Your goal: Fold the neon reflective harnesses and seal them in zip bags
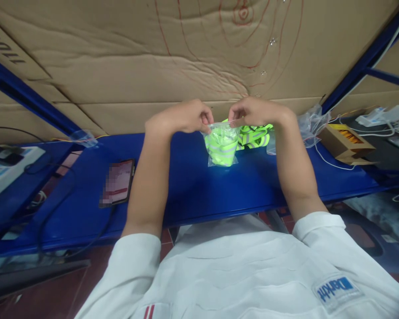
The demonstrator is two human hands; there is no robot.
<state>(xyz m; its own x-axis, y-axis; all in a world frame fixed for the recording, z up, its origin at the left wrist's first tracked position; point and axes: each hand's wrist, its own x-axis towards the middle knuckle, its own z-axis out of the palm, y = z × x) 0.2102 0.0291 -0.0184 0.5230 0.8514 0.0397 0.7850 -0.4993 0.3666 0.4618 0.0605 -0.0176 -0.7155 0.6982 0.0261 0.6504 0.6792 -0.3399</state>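
Note:
A clear plastic bag (222, 148) hangs upright just over the blue table, with a folded neon-yellow reflective strap inside it. At the bag's top left corner, my left hand (194, 116) pinches the edge between thumb and fingers. My right hand (249, 111) grips the top right corner in the same way. The bag's top edge is stretched between both hands. Behind it and to the right lies a pile of loose neon-yellow reflective straps (254, 136), partly hidden by the bag and my right hand.
The blue table (193, 190) runs up to a cardboard wall (119, 79). A phone (118, 181) lies to the left of my left forearm. On the right are crumpled clear bags (310, 126), an open cardboard box (344, 144) and white cables. Blue metal posts stand at both sides.

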